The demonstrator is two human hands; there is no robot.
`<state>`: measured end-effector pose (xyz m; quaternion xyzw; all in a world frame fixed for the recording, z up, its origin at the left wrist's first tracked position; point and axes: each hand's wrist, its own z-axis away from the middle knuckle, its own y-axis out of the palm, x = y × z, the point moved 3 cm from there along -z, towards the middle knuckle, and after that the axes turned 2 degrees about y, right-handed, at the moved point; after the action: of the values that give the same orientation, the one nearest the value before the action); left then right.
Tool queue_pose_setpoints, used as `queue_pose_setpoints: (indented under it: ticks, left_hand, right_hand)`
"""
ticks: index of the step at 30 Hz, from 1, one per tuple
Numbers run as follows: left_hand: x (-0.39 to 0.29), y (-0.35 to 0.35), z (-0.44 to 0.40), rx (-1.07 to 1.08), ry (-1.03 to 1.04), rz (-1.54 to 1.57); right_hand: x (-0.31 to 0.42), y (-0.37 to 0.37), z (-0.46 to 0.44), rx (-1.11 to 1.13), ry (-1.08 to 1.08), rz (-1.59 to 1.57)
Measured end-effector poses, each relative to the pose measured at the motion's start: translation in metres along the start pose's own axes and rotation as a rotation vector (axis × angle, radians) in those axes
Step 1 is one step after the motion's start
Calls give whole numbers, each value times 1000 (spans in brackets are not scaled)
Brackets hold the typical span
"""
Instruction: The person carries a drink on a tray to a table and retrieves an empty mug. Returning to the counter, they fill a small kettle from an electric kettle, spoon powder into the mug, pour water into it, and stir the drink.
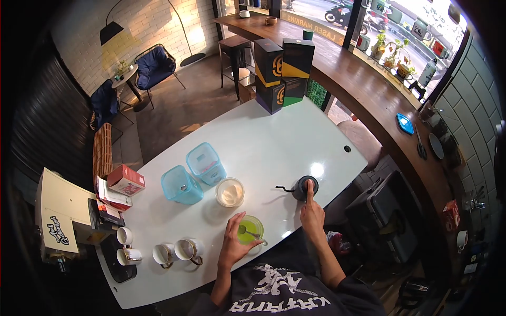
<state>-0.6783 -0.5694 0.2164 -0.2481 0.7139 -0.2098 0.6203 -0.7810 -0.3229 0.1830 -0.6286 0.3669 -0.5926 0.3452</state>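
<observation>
My left hand (235,242) is wrapped round the near-left side of a clear cup of green liquid (252,226), in which a spoon (245,230) rests. The index finger of my right hand (312,210) lies on the lid of a small black gooseneck kettle (301,188); its other fingers are curled, and whether they hold the handle is hidden. The kettle stands upright, its spout pointing left. Beyond the cup is a round clear container of pale powder (230,193). Two light-blue tubs (182,185) (206,164) stand behind it to the left.
Several white cups (163,254) stand at the left of the white table (274,142), near a black tray (118,266) and a cream machine (58,216). A red box (126,180) lies behind them. Stacked black boxes (283,68) stand at the far end, beside a wooden counter (342,68).
</observation>
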Motion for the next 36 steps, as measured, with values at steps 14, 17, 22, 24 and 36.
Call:
queue_pose_setpoints:
  ticks: [14,17,22,24,36]
  left_hand:
    - [2,4,-5,0,42,48]
    - [4,7,-5,-29,33,72]
    - [2,9,-6,-50,46,85]
    - [3,10,-7,-61,45,88]
    - [4,14,-12,-99,84,161]
  right_hand:
    - [-4,4,-8,-109,-83,-150]
    - [-4,1,-8,-88,-84,-190]
    - [-4,2,-8,-124,-90,-277]
    - [-4,0,-8,-80,-64,-270]
    - [-2,3,-12,-30,-57,-287]
